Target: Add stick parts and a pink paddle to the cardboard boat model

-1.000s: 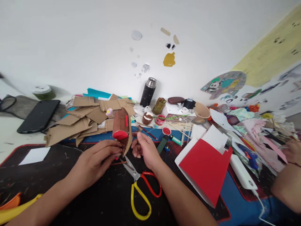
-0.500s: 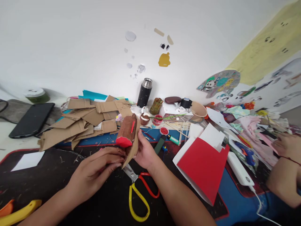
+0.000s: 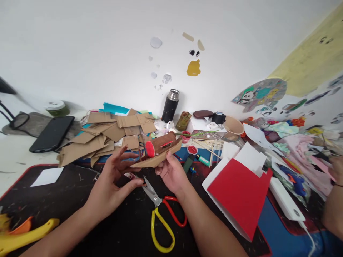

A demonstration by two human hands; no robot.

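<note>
A small cardboard model boat point(image 3: 158, 151) with a brown cabin, a red rounded end and a red strip on its side is held above the dark mat. My right hand point(image 3: 173, 173) grips its hull from below, thumb against the near side. Beside the pointed left end is my left hand point(image 3: 115, 180), its fingers spread and thumb apart; whether a fingertip touches the boat I cannot tell. Below the boat lie scissors point(image 3: 157, 201) with one yellow and one red handle, blades parted.
Cardboard scraps point(image 3: 107, 132) are heaped at the back left beside a black phone point(image 3: 52, 134). A black thermos point(image 3: 170, 107) stands by the wall. Red card point(image 3: 239, 196) and a blue glue gun point(image 3: 294, 180) lie right. Another person's arm point(image 3: 333, 203) shows at the right edge.
The boat has turned from tilted on end to nearly level, its side now facing me. My left hand has opened away from its edge. The view has shifted slightly left.
</note>
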